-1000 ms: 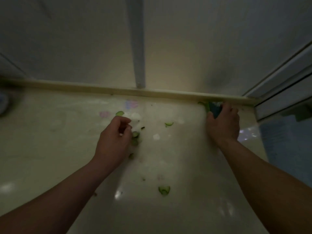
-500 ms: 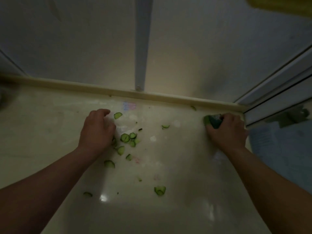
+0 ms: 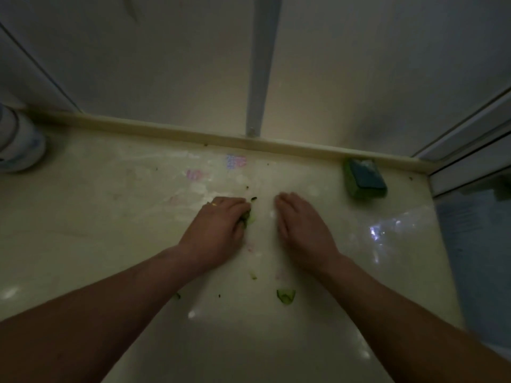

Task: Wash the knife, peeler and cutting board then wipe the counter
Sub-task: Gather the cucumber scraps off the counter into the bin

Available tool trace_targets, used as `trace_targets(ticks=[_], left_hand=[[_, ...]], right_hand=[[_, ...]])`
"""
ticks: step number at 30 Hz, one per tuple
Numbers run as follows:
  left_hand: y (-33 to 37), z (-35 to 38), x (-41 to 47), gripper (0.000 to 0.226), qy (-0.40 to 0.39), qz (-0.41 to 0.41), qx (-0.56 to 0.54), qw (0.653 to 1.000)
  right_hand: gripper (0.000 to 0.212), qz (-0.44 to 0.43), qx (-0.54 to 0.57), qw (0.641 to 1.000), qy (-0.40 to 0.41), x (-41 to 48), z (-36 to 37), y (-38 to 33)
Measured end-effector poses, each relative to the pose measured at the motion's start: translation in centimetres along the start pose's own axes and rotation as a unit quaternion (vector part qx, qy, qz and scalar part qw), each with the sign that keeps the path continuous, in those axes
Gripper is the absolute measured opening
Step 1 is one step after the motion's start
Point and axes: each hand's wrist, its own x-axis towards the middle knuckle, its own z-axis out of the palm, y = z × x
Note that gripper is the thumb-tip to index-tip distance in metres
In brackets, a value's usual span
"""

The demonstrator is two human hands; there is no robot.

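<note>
My left hand [image 3: 218, 225] lies on the pale counter [image 3: 110, 230] with its fingers curled round a small heap of green cucumber scraps [image 3: 250, 218]. My right hand [image 3: 301, 225] rests flat on the counter just to the right of the heap, fingers straight and holding nothing. A green and dark blue sponge [image 3: 363, 179] lies by itself near the back ledge at the right, apart from both hands. One cucumber slice [image 3: 286, 295] and a few small bits lie nearer to me. Knife, peeler and cutting board are out of sight.
A white container [image 3: 19, 145] with blue print stands at the far left by the wall. A raised ledge [image 3: 166, 131] runs along the back of the counter. The counter's right edge [image 3: 442, 244] drops to a blue floor. Wet patches shine at the right.
My right hand has let go of the sponge and moved left to the middle. My left hand has swept the scattered cucumber pieces together towards the right.
</note>
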Motion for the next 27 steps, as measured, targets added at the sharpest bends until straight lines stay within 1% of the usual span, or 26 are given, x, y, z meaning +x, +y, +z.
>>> trace_targets(ticks=[1,2,4,5,6,8,10,11,12,13,16,18,19,20,21,22,23,24,25,27], left_hand=[[-0.3,0.0,-0.3,0.045,0.007,0.006,-0.002,1.000],[-0.8,0.0,-0.4,0.046,0.020,-0.002,-0.004,1.000],[-2.0,-0.2,-0.3,0.052,0.043,-0.047,-0.001,0.998],[-2.5,-0.3,-0.3,0.055,0.040,-0.070,0.005,0.997],[-2.6,-0.1,-0.4,0.058,0.028,-0.082,0.008,0.996],[-1.7,0.6,-1.1,0.063,0.003,-0.073,-0.010,0.997],[-0.3,1.6,-2.4,0.067,-0.018,-0.034,-0.033,0.999],[0.2,1.9,-3.1,0.068,-0.026,-0.016,-0.043,0.999],[0.4,2.1,-3.6,0.067,-0.026,-0.010,-0.055,0.998],[0.3,2.2,-3.8,0.063,-0.015,-0.017,-0.067,0.998],[-0.7,1.7,-3.2,0.060,0.025,-0.059,-0.070,0.995],[-1.1,1.5,-2.5,0.061,0.033,-0.073,-0.060,0.995],[-1.1,1.5,-2.2,0.062,0.037,-0.078,-0.058,0.995],[-1.0,1.5,-1.9,0.062,0.042,-0.081,-0.053,0.994],[-0.8,1.5,-1.7,0.062,0.044,-0.083,-0.043,0.995],[-0.5,1.4,-1.5,0.063,0.042,-0.082,-0.029,0.995],[-0.1,1.3,-1.2,0.065,0.035,-0.079,-0.012,0.996],[0.4,1.2,-0.8,0.067,0.026,-0.072,0.005,0.997],[0.9,1.1,-0.2,0.068,0.014,-0.064,0.019,0.998],[1.9,0.9,1.1,0.068,-0.014,-0.042,0.044,0.998]], right_hand=[[0.050,0.004,0.021,1.000,0.007,-0.2,-0.2,0.2],[0.049,0.030,0.039,0.999,0.015,-0.1,-0.3,0.9],[0.051,0.092,0.048,0.994,0.028,0.7,-0.9,2.9],[0.052,0.102,0.029,0.994,0.024,0.8,-1.0,3.2],[0.054,0.087,0.008,0.996,0.019,0.5,-0.7,2.6],[0.057,0.004,-0.010,1.000,0.006,-1.1,1.2,-0.2],[0.057,-0.083,-0.014,0.996,-0.018,-3.0,3.0,-2.9],[0.056,-0.102,-0.001,0.995,-0.015,-3.4,3.3,-3.6],[0.054,-0.090,0.023,0.996,-0.006,-3.3,3.1,-3.8],[0.053,-0.058,0.043,0.997,0.006,-2.8,2.4,-3.5],[0.052,0.046,0.049,0.996,0.053,-0.6,-0.7,-1.0],[0.050,0.116,0.009,0.985,0.125,1.0,-2.9,1.9],[0.049,0.165,-0.031,0.972,0.167,1.6,-4.0,3.4],[0.051,0.219,-0.063,0.955,0.189,2.0,-4.9,5.0],[0.055,0.272,-0.075,0.943,0.177,2.2,-5.9,6.4],[0.059,0.312,-0.061,0.937,0.145,2.2,-6.5,7.7],[0.060,0.331,-0.038,0.936,0.110,2.1,-6.7,8.7],[0.060,0.323,-0.023,0.942,0.088,1.8,-6.6,9.0],[0.059,0.293,-0.016,0.953,0.080,1.4,-6.2,8.6],[0.060,0.191,-0.011,0.979,0.076,0.0,-4.5,6.3]])
